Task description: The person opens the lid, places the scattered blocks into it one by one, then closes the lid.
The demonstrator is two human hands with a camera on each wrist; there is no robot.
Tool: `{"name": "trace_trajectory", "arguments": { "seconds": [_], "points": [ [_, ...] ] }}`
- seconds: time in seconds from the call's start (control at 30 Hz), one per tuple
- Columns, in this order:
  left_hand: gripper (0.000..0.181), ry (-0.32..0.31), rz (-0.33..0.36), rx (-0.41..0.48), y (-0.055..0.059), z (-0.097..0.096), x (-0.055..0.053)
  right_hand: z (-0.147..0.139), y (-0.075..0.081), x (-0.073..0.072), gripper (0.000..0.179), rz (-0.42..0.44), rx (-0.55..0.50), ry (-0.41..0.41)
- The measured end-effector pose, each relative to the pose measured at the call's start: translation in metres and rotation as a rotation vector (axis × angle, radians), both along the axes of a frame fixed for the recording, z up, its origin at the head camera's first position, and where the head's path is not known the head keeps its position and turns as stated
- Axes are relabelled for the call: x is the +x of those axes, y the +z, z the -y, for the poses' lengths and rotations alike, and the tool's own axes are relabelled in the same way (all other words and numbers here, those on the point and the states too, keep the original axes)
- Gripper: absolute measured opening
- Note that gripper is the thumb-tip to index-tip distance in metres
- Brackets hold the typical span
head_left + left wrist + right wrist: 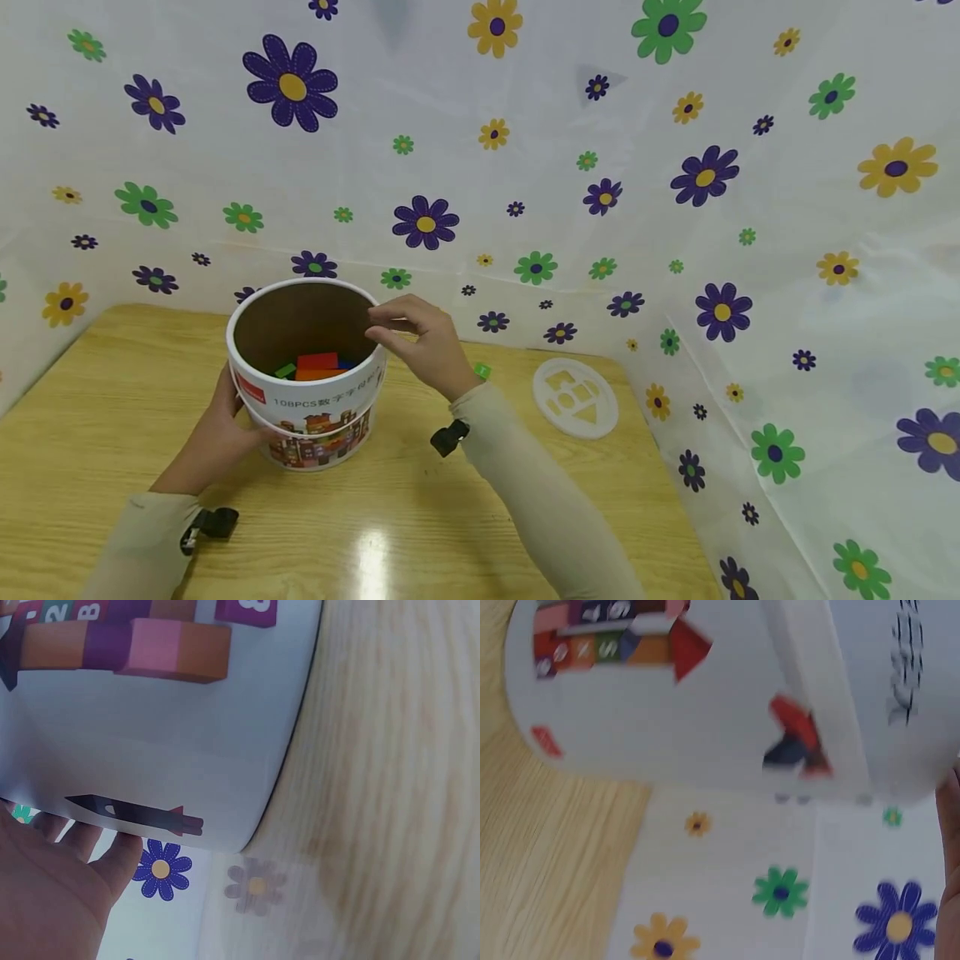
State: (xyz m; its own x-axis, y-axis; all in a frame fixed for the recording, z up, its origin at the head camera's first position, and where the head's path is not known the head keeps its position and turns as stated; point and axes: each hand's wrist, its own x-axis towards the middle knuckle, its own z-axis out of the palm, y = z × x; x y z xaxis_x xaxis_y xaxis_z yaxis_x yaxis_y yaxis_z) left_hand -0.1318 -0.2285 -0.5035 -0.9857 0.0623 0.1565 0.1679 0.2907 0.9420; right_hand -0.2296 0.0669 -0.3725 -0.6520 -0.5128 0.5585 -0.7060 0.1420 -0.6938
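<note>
A white bucket [318,417] printed with a colourful block town stands on the table. Inside it lie several blocks, among them a red block [317,362] and a green block [285,372]. My left hand [225,433] holds the bucket's left side, thumb across the front; the left wrist view shows its fingers against the wall. At the right of the rim is my right hand [423,337], fingers and thumb reaching over the opening with a gap between them. The right wrist view shows only an edge of this hand beside the bucket.
On the wooden table [420,533], a small green block [482,371] lies behind my right wrist. Farther right lies a white round lid [575,398] with shaped cutouts. A flowered sheet [450,167] borders the table at the back and right.
</note>
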Motion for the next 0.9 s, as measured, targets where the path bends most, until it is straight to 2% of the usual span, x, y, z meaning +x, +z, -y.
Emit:
{"name": "trace_trajectory", "arguments": {
  "seconds": [0.1, 0.23, 0.37, 0.47, 0.63, 0.73, 0.9],
  "points": [
    [0.126, 0.003, -0.008, 0.004, 0.002, -0.001, 0.000, -0.027, -0.009, -0.012, 0.018, -0.009, 0.007, -0.089],
    [0.128, 0.002, -0.028, 0.005, 0.002, -0.003, 0.000, -0.070, -0.034, -0.028, 0.021, 0.025, 0.146, -0.231],
    [0.128, 0.009, -0.002, -0.005, 0.002, -0.003, 0.000, -0.109, -0.062, -0.039, 0.030, 0.158, 0.340, -0.364],
    [0.127, 0.016, 0.023, -0.009, 0.000, -0.001, 0.001, -0.128, -0.081, -0.044, 0.039, 0.282, 0.480, -0.432],
    [0.127, 0.011, 0.003, 0.002, -0.002, -0.001, 0.002, -0.148, -0.106, -0.049, 0.050, 0.416, 0.654, -0.438],
    [0.126, 0.006, -0.011, 0.002, -0.002, -0.001, 0.002, -0.154, -0.114, -0.051, 0.052, 0.431, 0.698, -0.440],
    [0.127, 0.014, -0.013, -0.016, -0.001, -0.001, 0.001, -0.154, -0.121, -0.056, 0.050, 0.411, 0.709, -0.461]
  ]
}}
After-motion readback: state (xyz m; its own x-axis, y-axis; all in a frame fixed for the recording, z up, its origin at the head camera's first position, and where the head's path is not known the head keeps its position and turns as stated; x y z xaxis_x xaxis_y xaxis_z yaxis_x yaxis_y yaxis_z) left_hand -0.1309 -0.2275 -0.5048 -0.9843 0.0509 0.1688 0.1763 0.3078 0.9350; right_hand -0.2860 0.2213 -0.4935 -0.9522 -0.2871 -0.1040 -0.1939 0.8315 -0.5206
